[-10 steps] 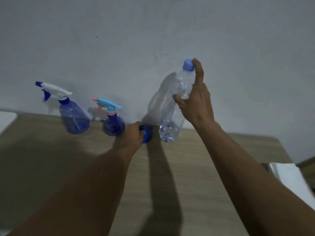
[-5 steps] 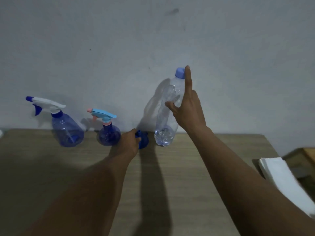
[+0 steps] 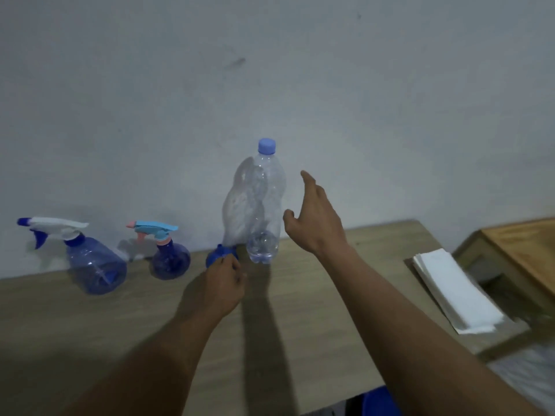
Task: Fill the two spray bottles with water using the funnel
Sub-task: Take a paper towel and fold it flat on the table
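Light wood bench (image 3: 315,325). Tall clear plastic water bottle (image 3: 265,211) at back edge, capped; R hand (image 3: 315,223) spread open just beside it, not touching. Large blue spray bottle (image 3: 96,265) and small blue spray bottle (image 3: 171,262) back-left, sprayers on. L hand (image 3: 223,285) grips blue plastic funnel (image 3: 220,255). Unscrew sprayer first; seat funnel plumb.

My left hand (image 3: 223,285) grips the blue funnel (image 3: 220,254) on the table (image 3: 315,310), while my right hand (image 3: 315,223) spreads open just beside the capped water bottle (image 3: 264,205), not touching it, with the large spray bottle (image 3: 96,265) and small spray bottle (image 3: 170,259) standing leftward.

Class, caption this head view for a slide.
Left hand holds blue funnel; right hand open beside capped water bottle; spray bottles at left.
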Available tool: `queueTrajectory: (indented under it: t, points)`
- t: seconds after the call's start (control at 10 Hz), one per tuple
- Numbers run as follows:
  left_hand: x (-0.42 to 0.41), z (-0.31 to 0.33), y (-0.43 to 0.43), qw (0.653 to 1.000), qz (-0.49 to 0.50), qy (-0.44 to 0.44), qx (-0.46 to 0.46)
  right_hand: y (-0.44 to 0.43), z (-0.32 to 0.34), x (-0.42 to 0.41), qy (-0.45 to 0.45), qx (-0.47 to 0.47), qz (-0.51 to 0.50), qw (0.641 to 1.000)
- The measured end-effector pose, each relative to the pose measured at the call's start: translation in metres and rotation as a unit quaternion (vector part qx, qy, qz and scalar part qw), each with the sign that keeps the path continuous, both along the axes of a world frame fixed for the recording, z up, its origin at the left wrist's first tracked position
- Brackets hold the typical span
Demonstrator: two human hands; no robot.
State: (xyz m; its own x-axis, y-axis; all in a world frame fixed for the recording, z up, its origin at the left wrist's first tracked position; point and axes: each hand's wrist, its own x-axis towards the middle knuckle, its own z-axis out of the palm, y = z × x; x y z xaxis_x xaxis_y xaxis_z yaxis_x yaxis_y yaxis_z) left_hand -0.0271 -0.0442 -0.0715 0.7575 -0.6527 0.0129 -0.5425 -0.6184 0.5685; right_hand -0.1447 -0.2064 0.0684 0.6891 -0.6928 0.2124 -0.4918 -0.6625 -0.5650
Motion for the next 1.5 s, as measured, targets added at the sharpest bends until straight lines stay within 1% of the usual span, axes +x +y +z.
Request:
queueTrajectory:
  t: [0.1,0.2,0.3,0.5,0.6,0.7,0.8,0.9,1.0,1.1,1.2,1.3,1.4,1.5]
  points:
    - [-0.021,0.01,-0.024,0.991,-0.122,0.059,-0.003,-0.006,-0.005,-0.037,0.031,0.034,-0.055,0.997]
    - [-0.047,0.033,-0.066,0.979,-0.202,0.033,-0.005,-0.019,-0.012,-0.084,0.065,0.066,-0.111,0.989]
    - [-0.074,0.047,-0.116,0.969,-0.248,-0.008,-0.017,-0.037,-0.021,-0.133,0.09,0.082,-0.165,0.979]
    - [-0.143,0.052,-0.217,0.932,-0.359,-0.056,-0.014,-0.089,-0.053,-0.224,0.13,0.102,-0.257,0.952]
    - [-0.178,0.042,-0.266,0.909,-0.407,-0.09,0.006,-0.117,-0.077,-0.26,0.156,0.12,-0.287,0.938]
    - [-0.209,0.026,-0.307,0.882,-0.453,-0.128,0.033,-0.138,-0.101,-0.283,0.169,0.127,-0.294,0.932]
    - [-0.229,0.009,-0.335,0.862,-0.483,-0.141,0.058,-0.154,-0.119,-0.294,0.171,0.124,-0.287,0.934]
    - [-0.237,-0.005,-0.355,0.835,-0.515,-0.172,0.092,-0.165,-0.134,-0.3,0.191,0.11,-0.272,0.937]
    - [-0.238,-0.015,-0.37,0.822,-0.514,-0.185,0.158,-0.171,-0.14,-0.302,0.224,0.071,-0.253,0.938]
    - [-0.238,-0.023,-0.382,0.796,-0.539,-0.232,0.151,-0.174,-0.139,-0.303,0.257,0.034,-0.242,0.935]
    - [-0.238,-0.017,-0.387,0.815,-0.525,-0.198,0.144,-0.179,-0.138,-0.303,0.268,0.028,-0.25,0.93]
    - [-0.24,-0.011,-0.389,0.832,-0.496,-0.215,0.126,-0.183,-0.135,-0.302,0.26,0.035,-0.255,0.931]
    - [-0.24,-0.004,-0.387,0.821,-0.513,-0.224,0.11,-0.186,-0.132,-0.303,0.234,0.051,-0.271,0.932]
    - [-0.242,0.002,-0.387,0.829,-0.512,-0.207,0.086,-0.189,-0.127,-0.305,0.216,0.056,-0.276,0.935]
